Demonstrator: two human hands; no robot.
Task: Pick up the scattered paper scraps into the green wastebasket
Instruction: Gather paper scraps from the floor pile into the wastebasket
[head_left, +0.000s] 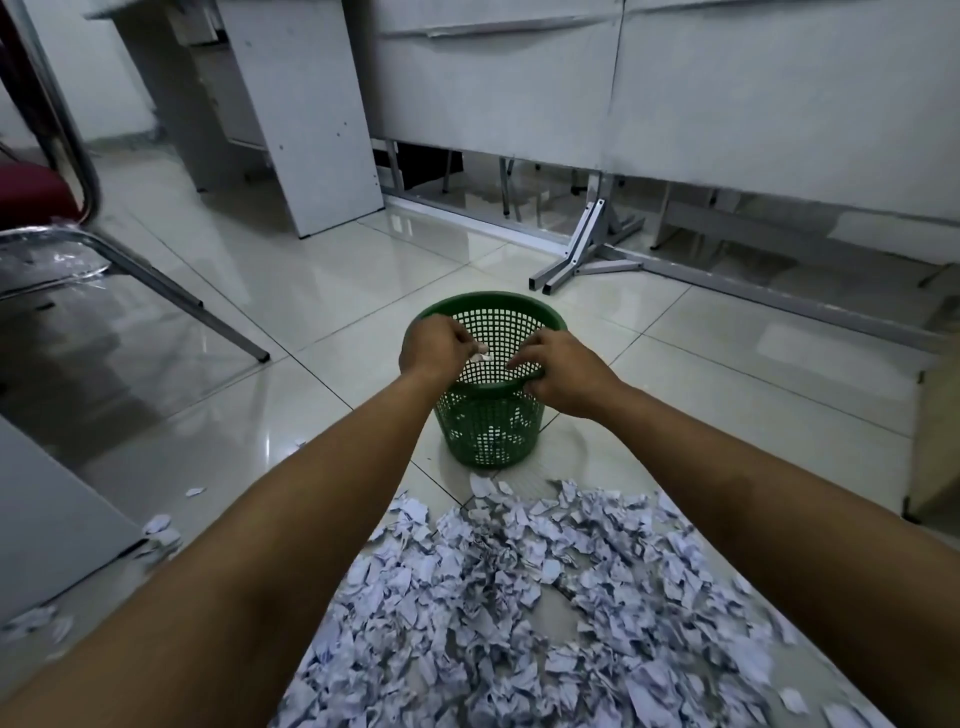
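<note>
Right at the bottom of the frame there's a thick drift of torn white paper scraps (524, 597) spread over the glossy tiled floor (291, 291), with a bare patch of tile showing through near its middle. A few strays lie off to the lower left, beside the edge of a grey panel (52, 525). Both bare forearms reach up from the bottom corners and meet at centre frame.

There, just past the top edge of the heap, stands the green wastebasket (485, 421), upright on the tile, its mesh wall showing white scraps already lying inside near the bottom. The left hand (434, 345) is over the basket's left rim, fingers curled in, pinching a small white scrap (483, 354) that sits above the open mouth. The right hand (558, 371) is at the near right rim, fingers and thumb curled round the green edge and gripping it.

Further back, at the left edge of the frame, a chair (47, 208) with a dark red seat and chrome tube legs stands on the tile, one leg slanting toward centre. Behind the basket, a grey metal stand foot (582, 249) splays out on the floor. Along the top of the frame run pale grey desk panels (519, 93), and upper left of centre one white board (306, 114) leans out.
</note>
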